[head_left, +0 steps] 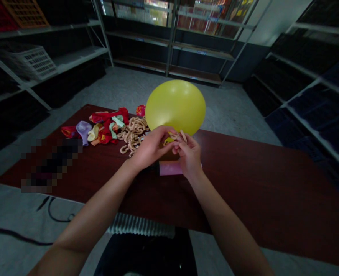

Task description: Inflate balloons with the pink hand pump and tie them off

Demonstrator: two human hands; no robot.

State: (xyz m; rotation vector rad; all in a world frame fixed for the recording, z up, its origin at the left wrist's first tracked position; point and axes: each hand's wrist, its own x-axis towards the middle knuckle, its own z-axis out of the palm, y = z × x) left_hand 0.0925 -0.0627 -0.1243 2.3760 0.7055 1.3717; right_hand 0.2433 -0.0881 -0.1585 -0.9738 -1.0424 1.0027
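Note:
A blown-up yellow balloon [175, 103] stands above the table, its neck end toward me. My left hand [150, 147] is closed at the neck end, thumb and fingers pinched together. My right hand [191, 155] meets it there, its fingers closed on a short beige cord-like piece [183, 135]. The fingers hide most of the neck, so how the cord lies around it cannot be made out. Under my hands lies a pink cylinder [170, 168] with a dark end. Left of the balloon is a heap of beige curled cord-like pieces [133, 134].
Uninflated balloons [109, 124] in red, mint, lilac and pale yellow lie on the dark red-brown table [244, 180]. A blurred-out dark object [54, 163] is at the left. Metal shelves [201, 50] surround the table; a white basket [37, 61] stands on the left one.

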